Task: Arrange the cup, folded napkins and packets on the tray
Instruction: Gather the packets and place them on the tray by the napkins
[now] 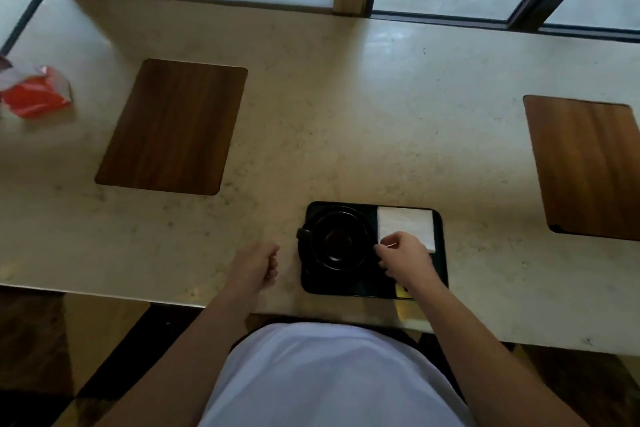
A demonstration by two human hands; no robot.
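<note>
A black tray (440,274) lies near the counter's front edge. On its left half a black cup (341,237) stands on a black saucer, handle to the left. A folded white napkin (407,224) lies in the tray's far right part. My right hand (403,255) hovers over the napkin's near edge, thumb and forefinger pinching something thin and pale that is too small to name. A yellow packet (403,291) peeks out from under my right wrist at the tray's near right corner. My left hand (256,265) rests on the counter left of the tray, fingers loosely curled, holding nothing.
Two wooden placemats lie on the beige counter (311,114), one at the far left (173,126) and one at the right (588,166). A red and white plastic bag (34,92) sits at the far left. Window frames run along the back.
</note>
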